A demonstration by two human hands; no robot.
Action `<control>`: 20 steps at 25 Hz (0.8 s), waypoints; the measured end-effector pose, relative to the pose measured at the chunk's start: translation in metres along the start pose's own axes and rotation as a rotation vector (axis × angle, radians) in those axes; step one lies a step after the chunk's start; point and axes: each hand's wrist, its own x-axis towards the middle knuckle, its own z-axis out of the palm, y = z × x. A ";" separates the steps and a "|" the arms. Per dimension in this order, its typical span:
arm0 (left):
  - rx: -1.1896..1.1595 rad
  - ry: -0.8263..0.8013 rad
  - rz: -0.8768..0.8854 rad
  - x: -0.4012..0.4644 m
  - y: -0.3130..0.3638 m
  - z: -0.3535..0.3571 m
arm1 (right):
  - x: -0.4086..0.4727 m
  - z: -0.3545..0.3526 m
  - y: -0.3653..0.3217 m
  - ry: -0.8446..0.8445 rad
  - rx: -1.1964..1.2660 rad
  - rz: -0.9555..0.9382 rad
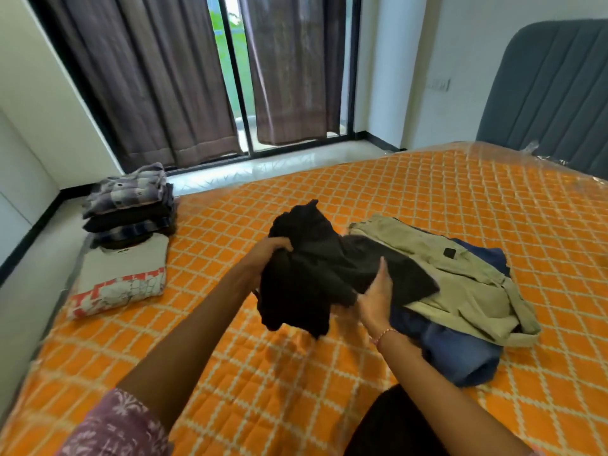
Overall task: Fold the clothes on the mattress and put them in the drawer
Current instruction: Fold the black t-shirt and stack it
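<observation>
- Left hand (270,250) gripped a bunched end of the black garment (316,271), fingers curled over the cloth. Garment was lifted clear of the mattress (296,383) on that side, crumpled, not laid flat.
- Right hand (375,297) was at the garment's lower right edge, thumb up against the cloth. Fingers were hidden under it, so I couldn't tell if it pinched or only supported.
- Black garment's right end overlapped the unfolded pile: khaki piece (460,278) on top, blue piece (460,350) under it, just right of the hands.
- Risk: pulling the black garment left could've dragged the khaki piece along, since the two were touching. That'd scatter the pile.
- Risk: the one-sided grip left the lower portion hanging. It could've slipped or twisted, so the fold would start from a wad, not an edge.
- Risk: mattress looked plastic-wrapped, likely slick. Cloth spread on it might've slid while being creased.
- Folded stack (131,205) sat at the far left edge of the mattress, on a wider folded white-and-red piece (121,278). It looked tall and slightly skewed, so adding more could've tipped it to the floor.
- Drawer wasn't in view. Stowing hadn't begun, judging by the layout.
</observation>
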 end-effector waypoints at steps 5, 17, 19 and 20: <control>-0.025 -0.008 0.010 -0.074 0.039 -0.075 | -0.029 0.070 -0.087 -0.450 -0.024 -0.191; -0.340 0.522 0.123 -0.138 0.071 -0.193 | -0.162 0.132 -0.247 -0.420 0.402 -0.528; -0.376 0.568 0.165 -0.142 0.077 -0.198 | -0.183 0.140 -0.250 -0.464 0.221 -0.661; -0.423 0.589 0.166 -0.144 0.079 -0.202 | -0.183 0.143 -0.250 -0.426 0.063 -0.708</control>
